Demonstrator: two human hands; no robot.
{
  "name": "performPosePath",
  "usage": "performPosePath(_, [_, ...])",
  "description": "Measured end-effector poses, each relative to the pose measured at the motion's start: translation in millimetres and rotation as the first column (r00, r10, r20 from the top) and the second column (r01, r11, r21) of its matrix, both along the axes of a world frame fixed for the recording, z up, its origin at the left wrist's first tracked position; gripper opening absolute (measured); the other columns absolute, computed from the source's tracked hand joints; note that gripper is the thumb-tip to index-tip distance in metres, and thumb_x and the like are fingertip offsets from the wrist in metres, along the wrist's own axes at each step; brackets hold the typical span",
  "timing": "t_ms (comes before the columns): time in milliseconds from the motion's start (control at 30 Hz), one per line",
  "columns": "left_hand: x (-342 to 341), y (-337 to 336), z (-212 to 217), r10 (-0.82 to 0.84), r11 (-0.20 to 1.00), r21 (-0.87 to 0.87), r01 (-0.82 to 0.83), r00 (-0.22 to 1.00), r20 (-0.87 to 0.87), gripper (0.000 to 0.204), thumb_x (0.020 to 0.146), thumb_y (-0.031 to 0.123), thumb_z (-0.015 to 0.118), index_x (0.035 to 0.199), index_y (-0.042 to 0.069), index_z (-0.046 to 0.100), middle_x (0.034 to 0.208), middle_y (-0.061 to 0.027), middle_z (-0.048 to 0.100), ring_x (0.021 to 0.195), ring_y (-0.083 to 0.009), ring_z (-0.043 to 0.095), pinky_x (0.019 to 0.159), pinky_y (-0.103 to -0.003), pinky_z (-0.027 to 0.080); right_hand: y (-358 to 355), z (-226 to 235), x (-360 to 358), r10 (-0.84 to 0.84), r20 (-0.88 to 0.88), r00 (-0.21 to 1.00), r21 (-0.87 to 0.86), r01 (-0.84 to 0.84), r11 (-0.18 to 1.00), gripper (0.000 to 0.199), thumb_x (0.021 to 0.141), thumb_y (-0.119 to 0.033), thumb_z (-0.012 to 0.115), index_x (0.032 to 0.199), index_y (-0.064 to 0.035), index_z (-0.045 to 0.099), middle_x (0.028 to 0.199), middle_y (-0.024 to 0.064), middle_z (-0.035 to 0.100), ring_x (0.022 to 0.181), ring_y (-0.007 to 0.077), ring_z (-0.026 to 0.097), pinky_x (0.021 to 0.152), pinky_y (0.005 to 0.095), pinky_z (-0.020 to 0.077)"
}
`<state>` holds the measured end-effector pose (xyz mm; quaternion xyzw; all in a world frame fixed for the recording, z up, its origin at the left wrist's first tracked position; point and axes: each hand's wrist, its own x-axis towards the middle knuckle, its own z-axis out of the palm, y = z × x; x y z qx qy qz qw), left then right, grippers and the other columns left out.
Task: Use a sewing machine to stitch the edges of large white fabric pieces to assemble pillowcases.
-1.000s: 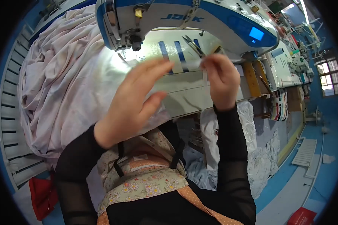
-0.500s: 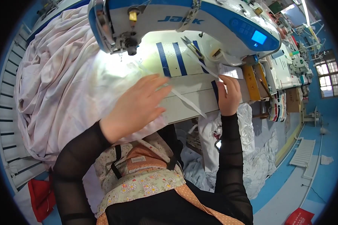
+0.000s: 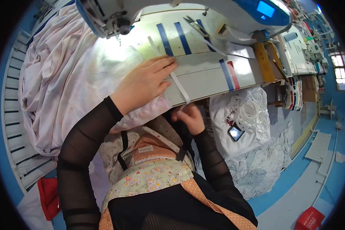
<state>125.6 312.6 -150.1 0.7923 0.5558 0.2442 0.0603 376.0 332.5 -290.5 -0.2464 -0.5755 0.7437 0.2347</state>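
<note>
My left hand lies flat on the sewing table, fingers stretched out over a narrow white tape and beside the pale pink fabric. The tape runs out from under the fingers and over the table's front edge. Just below that edge, my right hand is closed at the tape's lower end; its fingertips are partly in shadow. The sewing machine stands beyond my left hand, its lamp lighting the fabric near the needle.
Thread snips lie behind, near blue strips on the tabletop. At right stands a yellow box. Below the edge, a coil of white tape and a phone-like device rest on white cloth. A slatted white rack borders the left.
My right hand has moved left and down from the tabletop to the tape's end below the edge. My left hand has settled flat on the tape. The view has shifted slightly.
</note>
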Motion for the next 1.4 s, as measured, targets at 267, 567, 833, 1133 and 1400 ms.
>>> performPosePath(267, [-7.5, -74.8, 22.5, 0.077, 0.996, -0.040, -0.074, 0.993, 0.087, 0.059, 0.078, 0.017, 0.071, 0.131, 0.002, 0.052, 0.135, -0.0163, 0.051, 0.126, -0.0366, 0.047, 0.105, -0.044, 0.040, 90.0, 89.0, 213.9, -0.814, 0.109, 0.570, 0.371, 0.737, 0.565, 0.021, 0.098, -0.019, 0.052, 0.097, -0.0040, 0.067, 0.062, -0.0066, 0.044, 0.050, 0.0028, 0.034, 0.046, 0.0218, 0.0264])
performPosePath(567, [-52.5, -141.9, -4.4, 0.579, 0.809, -0.020, -0.587, 0.803, -0.141, 0.058, 0.080, 0.015, 0.069, 0.134, 0.002, 0.050, 0.142, -0.0176, 0.047, 0.132, -0.0378, 0.042, 0.110, -0.046, 0.033, 123.2, 154.6, 141.3, -0.862, -0.080, 0.500, 0.993, 0.114, -0.026, 0.011, 0.082, -0.002, 0.069, 0.093, -0.0007, 0.070, 0.088, 0.0125, 0.068, 0.080, 0.0260, 0.065, 0.075, 0.0323, 0.0511])
performPosePath(833, [-115.3, -142.6, 3.9, 0.483, 0.864, -0.078, -0.497, 0.863, -0.147, 0.054, 0.082, 0.014, 0.061, 0.134, 0.003, 0.053, 0.144, -0.0159, 0.047, 0.135, -0.0358, 0.040, 0.112, -0.043, 0.030, 226.7, 146.4, 31.8, -0.772, 0.297, 0.562, 0.938, -0.321, 0.128, 0.020, 0.078, -0.022, 0.069, 0.081, -0.0025, 0.071, 0.083, 0.0156, 0.066, 0.078, 0.0341, 0.064, 0.072, 0.0426, 0.0518])
performPosePath(1133, [-115.6, -143.1, 8.3, 0.496, 0.857, -0.081, -0.508, 0.858, -0.132, 0.052, 0.078, 0.009, 0.062, 0.129, 0.002, 0.056, 0.140, -0.0154, 0.050, 0.133, -0.0362, 0.042, 0.111, -0.043, 0.032, 235.9, 142.1, 30.5, -0.737, 0.202, 0.644, 0.956, -0.293, 0.006, 0.014, 0.078, -0.015, 0.064, 0.076, -0.0017, 0.069, 0.078, 0.0157, 0.065, 0.074, 0.0341, 0.064, 0.069, 0.0424, 0.0520])
performPosePath(1400, [-85.0, -151.0, 40.2, 0.424, 0.905, -0.028, -0.424, 0.898, 0.115, 0.048, 0.072, 0.004, 0.068, 0.119, 0.000, 0.060, 0.127, -0.0159, 0.057, 0.124, -0.0376, 0.050, 0.104, -0.045, 0.040, 198.1, 144.2, 36.4, -0.809, 0.115, 0.577, 0.980, 0.069, 0.189, 0.015, 0.082, -0.014, 0.068, 0.086, 0.0001, 0.068, 0.081, 0.0120, 0.067, 0.073, 0.0268, 0.065, 0.067, 0.0356, 0.0504])
